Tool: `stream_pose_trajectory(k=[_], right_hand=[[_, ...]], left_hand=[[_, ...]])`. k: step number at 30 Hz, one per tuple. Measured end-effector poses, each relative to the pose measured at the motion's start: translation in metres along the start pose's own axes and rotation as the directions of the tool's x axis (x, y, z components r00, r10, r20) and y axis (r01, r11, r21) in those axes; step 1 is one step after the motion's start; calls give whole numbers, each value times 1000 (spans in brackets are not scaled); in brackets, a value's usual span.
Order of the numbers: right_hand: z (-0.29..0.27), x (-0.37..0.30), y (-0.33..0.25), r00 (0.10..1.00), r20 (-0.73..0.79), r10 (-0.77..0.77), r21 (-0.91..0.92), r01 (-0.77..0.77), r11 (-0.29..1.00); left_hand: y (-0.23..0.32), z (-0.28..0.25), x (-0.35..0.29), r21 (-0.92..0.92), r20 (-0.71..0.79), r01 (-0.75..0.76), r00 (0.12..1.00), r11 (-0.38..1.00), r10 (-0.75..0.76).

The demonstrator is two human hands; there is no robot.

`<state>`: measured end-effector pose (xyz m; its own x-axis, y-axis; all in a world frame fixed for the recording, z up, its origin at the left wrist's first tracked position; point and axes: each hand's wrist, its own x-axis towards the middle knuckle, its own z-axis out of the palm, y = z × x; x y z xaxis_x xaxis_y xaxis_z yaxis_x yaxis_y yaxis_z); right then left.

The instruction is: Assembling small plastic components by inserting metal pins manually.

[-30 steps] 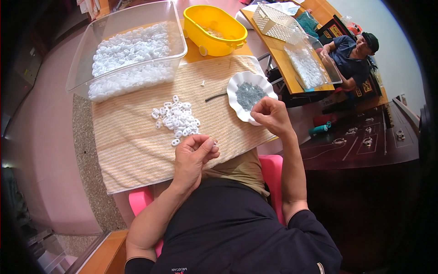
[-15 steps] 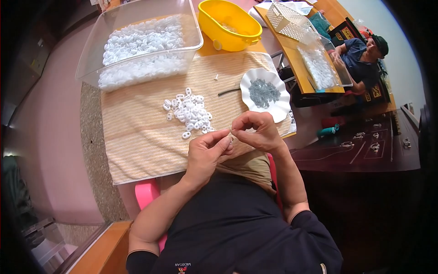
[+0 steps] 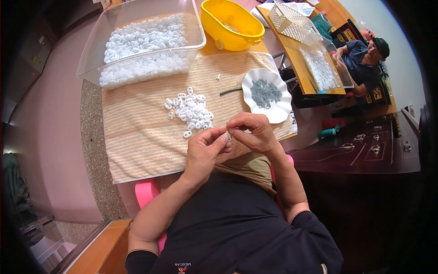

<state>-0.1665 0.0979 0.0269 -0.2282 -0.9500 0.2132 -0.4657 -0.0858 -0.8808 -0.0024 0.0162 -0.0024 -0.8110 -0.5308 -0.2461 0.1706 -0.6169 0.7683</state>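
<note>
My left hand (image 3: pixel 206 148) and my right hand (image 3: pixel 252 131) meet over the near edge of the towel, with their fingertips together. Thumb and fingers of each hand are pinched; whatever small thing they hold is mostly hidden and too small to name. Just beyond my left hand lies a loose pile of small white oval plastic pieces (image 3: pixel 191 109), each with two holes. A white scalloped plate (image 3: pixel 248 102) beyond my right hand bears a heap of small grey, translucent bits (image 3: pixel 266 93). A thin dark stick (image 3: pixel 230 92) lies against the plate's left side.
The striped beige towel (image 3: pixel 137 146) covers the table. At the back stand a clear plastic bin (image 3: pixel 141 71) of white pieces and a yellow tub (image 3: pixel 232 39). A tiny white piece (image 3: pixel 218 76) lies alone. A person (image 3: pixel 358 57) sits at another table to the right.
My right hand has moved slightly left, closer against my left fingertips. Both hands stay pinched. The pile and plate look unchanged, apart from a slight shift of the whole view.
</note>
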Motion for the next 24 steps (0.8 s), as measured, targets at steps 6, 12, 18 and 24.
stream_pose_trajectory(k=[6,12,18,24], right_hand=[[4,0,2,1000,-25,-12,26,12,1000],[4,-5,6,978,37,207,262,-210,942],[5,-6,9,964,80,252,382,-263,886],[6,-9,20,970,93,226,407,-244,880]], left_hand=[[1,-1,1,-124,0,34,999,992,-34],[0,-2,1,-220,-7,34,999,975,-37],[1,-3,2,-258,-34,34,998,966,-44],[0,-4,2,-259,-42,42,998,965,-54]])
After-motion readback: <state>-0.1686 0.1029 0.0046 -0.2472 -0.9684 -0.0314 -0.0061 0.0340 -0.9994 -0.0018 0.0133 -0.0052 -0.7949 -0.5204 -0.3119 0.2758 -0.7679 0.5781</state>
